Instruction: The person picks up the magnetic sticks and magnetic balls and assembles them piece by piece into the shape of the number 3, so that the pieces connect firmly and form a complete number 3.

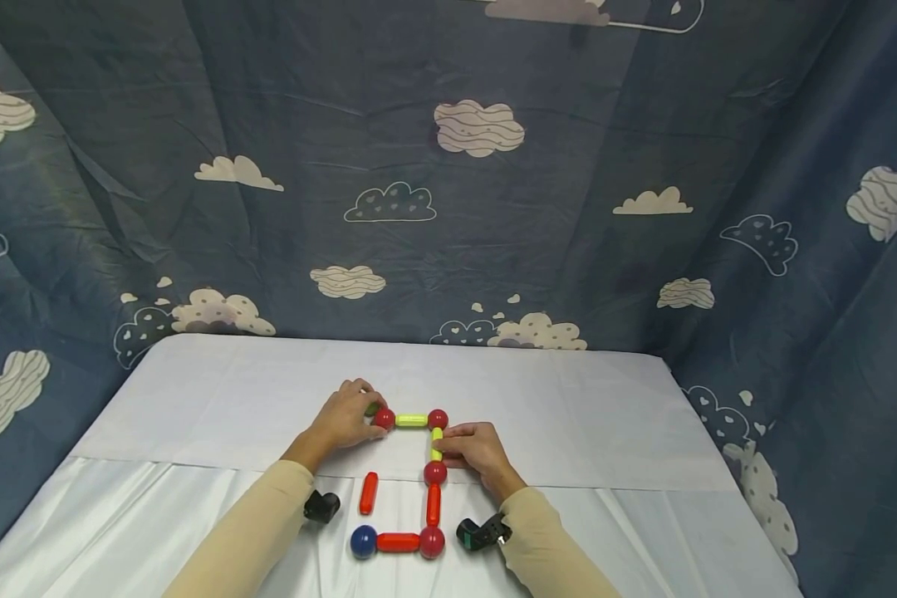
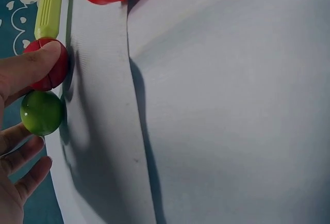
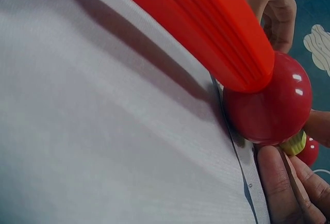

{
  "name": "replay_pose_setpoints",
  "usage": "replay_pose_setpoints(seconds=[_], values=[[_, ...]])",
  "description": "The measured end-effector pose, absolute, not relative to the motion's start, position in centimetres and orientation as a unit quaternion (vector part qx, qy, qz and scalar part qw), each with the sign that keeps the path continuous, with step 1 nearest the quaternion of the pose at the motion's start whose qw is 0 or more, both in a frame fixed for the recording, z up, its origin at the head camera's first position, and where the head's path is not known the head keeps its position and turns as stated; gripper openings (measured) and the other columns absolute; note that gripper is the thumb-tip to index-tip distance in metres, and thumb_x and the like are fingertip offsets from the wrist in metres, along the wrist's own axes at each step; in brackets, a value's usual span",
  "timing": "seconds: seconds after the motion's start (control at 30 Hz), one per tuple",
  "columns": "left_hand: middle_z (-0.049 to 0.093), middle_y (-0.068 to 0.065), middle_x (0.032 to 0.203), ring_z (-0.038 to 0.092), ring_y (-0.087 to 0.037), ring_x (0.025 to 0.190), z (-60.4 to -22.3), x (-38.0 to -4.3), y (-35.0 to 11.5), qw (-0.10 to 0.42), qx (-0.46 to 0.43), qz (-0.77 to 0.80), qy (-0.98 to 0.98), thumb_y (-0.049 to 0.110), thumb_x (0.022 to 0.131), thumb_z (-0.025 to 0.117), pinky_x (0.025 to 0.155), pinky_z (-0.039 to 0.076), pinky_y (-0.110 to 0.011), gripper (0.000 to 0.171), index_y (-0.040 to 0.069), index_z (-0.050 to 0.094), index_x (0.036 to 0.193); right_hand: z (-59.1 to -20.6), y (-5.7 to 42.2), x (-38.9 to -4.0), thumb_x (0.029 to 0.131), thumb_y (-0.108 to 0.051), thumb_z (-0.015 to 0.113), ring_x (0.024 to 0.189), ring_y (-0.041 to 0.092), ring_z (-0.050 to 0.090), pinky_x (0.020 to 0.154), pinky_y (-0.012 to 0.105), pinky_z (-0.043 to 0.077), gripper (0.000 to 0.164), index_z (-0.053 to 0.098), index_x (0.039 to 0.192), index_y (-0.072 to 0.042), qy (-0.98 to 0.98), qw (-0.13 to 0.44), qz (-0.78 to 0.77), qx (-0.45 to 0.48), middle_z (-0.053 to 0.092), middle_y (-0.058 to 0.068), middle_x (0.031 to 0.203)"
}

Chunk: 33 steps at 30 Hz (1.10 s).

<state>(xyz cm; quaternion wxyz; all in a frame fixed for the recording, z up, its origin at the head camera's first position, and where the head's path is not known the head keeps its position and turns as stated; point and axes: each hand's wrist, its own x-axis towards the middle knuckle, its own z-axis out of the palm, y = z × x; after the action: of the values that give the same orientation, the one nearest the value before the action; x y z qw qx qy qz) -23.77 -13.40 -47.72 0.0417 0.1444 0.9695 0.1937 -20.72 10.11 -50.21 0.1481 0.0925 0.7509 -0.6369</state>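
My left hand (image 1: pixel 344 418) grips a red ball (image 1: pixel 384 418) at the upper left end of a chain of toy rods and balls. Touching or nearly touching that ball, a green ball (image 2: pixel 41 113) sits by the loosely spread fingers. A yellow-green rod (image 1: pixel 411 421) runs from the gripped ball to a red corner ball (image 1: pixel 437 419). My right hand (image 1: pixel 480 448) pinches the second yellow-green rod (image 1: pixel 437 444), just above another red ball (image 1: pixel 435 473). Below it, a red rod (image 1: pixel 433 505) leads to the lower red ball (image 1: pixel 432 542).
Another red rod (image 1: pixel 399 542) joins the lower corner to a blue ball (image 1: pixel 363 541). One loose red rod (image 1: pixel 369 493) lies inside the open shape. All rest on a white cloth-covered table (image 1: pixel 605 423), with a dark cloud-print curtain (image 1: pixel 538 224) behind.
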Motion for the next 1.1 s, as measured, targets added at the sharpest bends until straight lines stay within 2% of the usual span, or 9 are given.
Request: replay_pose_setpoints(seconds=[0.53, 0.8, 1.1], values=[[0.055, -0.007, 0.115, 0.047, -0.025, 0.104, -47.89, -23.49, -13.02, 0.018, 0.133, 0.173, 0.976, 0.036, 0.073, 0.083, 0.090, 0.042, -0.043, 0.035, 0.017, 0.066, 0.097, -50.22, 10.01, -20.62, 0.077, -0.005, 0.078, 0.061, 0.012, 0.066, 0.060, 0.028, 0.056, 0.025, 0.068, 0.097, 0.006, 0.750, 0.146, -0.637, 0.098, 0.068, 0.008, 0.079], [0.054, -0.007, 0.115, 0.047, -0.025, 0.104, -48.00, -23.55, -13.09, 0.022, 0.133, 0.175, 0.975, 0.035, 0.073, 0.084, 0.090, 0.042, -0.043, 0.036, 0.017, 0.066, 0.099, -50.15, 10.04, -20.68, 0.077, -0.007, 0.079, 0.063, 0.013, 0.066, 0.061, 0.029, 0.056, 0.027, 0.068, 0.098, 0.005, 0.757, 0.148, -0.627, 0.105, 0.068, 0.008, 0.081], [0.052, -0.007, 0.118, 0.046, -0.024, 0.105, -47.88, -23.58, -13.23, 0.022, 0.143, 0.189, 0.971, 0.033, 0.072, 0.085, 0.092, 0.042, -0.043, 0.045, 0.017, 0.065, 0.110, -50.21, 10.13, -20.71, 0.077, -0.006, 0.079, 0.063, 0.013, 0.066, 0.061, 0.029, 0.056, 0.025, 0.068, 0.097, 0.005, 0.755, 0.149, -0.631, 0.103, 0.068, 0.008, 0.081]])
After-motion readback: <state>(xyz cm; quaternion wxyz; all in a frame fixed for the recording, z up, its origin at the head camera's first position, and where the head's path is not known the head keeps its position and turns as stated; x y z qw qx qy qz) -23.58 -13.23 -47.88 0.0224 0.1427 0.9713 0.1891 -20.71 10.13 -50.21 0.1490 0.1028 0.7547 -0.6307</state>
